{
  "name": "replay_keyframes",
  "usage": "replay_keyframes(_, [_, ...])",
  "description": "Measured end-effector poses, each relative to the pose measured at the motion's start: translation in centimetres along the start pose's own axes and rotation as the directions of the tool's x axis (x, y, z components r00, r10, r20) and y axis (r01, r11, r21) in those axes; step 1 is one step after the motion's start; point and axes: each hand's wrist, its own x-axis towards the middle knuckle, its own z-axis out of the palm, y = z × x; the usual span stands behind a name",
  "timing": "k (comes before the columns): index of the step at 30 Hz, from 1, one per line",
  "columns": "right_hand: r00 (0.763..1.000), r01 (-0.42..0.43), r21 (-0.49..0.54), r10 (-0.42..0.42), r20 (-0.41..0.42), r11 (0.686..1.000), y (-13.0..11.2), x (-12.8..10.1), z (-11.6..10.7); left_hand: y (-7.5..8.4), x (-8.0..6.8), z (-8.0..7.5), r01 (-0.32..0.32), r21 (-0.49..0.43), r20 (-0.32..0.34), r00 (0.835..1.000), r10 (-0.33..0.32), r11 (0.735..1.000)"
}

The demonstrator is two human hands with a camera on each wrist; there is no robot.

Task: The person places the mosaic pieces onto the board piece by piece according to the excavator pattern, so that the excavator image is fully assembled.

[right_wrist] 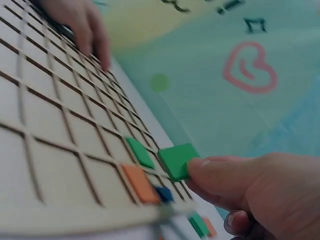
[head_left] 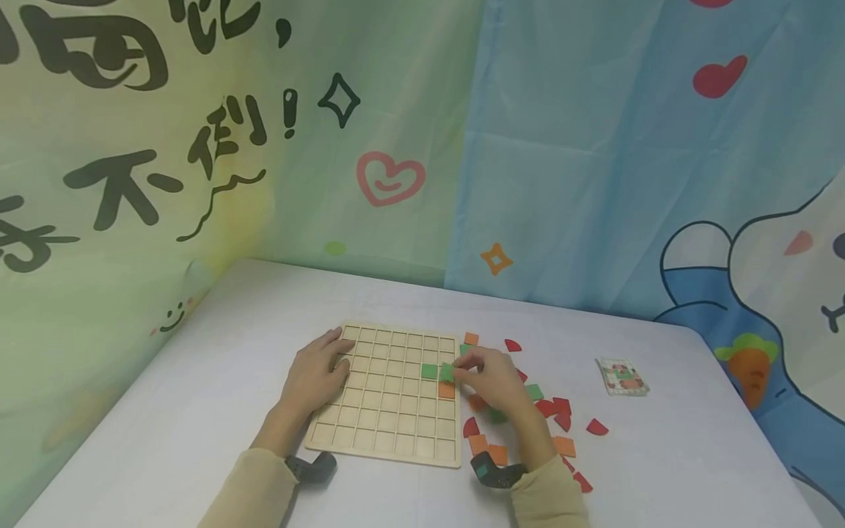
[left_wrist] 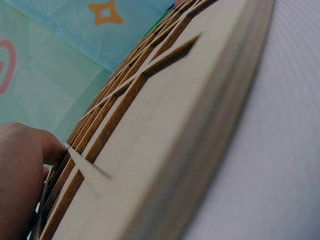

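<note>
My right hand (head_left: 491,380) pinches a green square tile (right_wrist: 179,161) between thumb and fingers. The tile is tilted over the right side of a pale wooden grid board (head_left: 373,419). Close by, another green tile (head_left: 429,371) and an orange tile (head_left: 447,391) lie in the grid cells. A small dark blue patch (right_wrist: 163,194) shows beside the orange tile in the right wrist view. My left hand (head_left: 318,372) rests on the board's left edge, its fingers reaching over the outer cells; part of it shows in the left wrist view.
Right of the board lie scattered loose pieces: red quarter-rounds (head_left: 597,427), orange squares (head_left: 564,446) and green squares (head_left: 534,392), some under my right forearm. Farther right is a small stack of picture cards (head_left: 623,377). A printed curtain (head_left: 561,183) hangs behind the white table (head_left: 700,440).
</note>
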Motion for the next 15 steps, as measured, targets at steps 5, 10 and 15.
replay_keyframes(5, [0.995, 0.09, -0.01, -0.089, 0.042, 0.996, -1.3, -0.2, 1.7, -0.1, 0.0, 0.0, 0.002, -0.004, 0.002, 1.0, -0.002, 1.0])
replay_keyframes(10, [0.992, 0.127, -0.053, -0.125, 0.034, 0.991, -1.6, -0.3, 2.5, -0.2, 0.1, 0.1, -0.01, -0.019, -0.005, 1.0, 0.01, 1.0])
replay_keyframes(15, [0.99, 0.125, -0.059, -0.12, 0.075, 0.99, -1.7, -0.3, 2.6, -0.2, 0.1, 0.0, -0.01, -0.02, -0.001, 1.0, 0.01, 1.0])
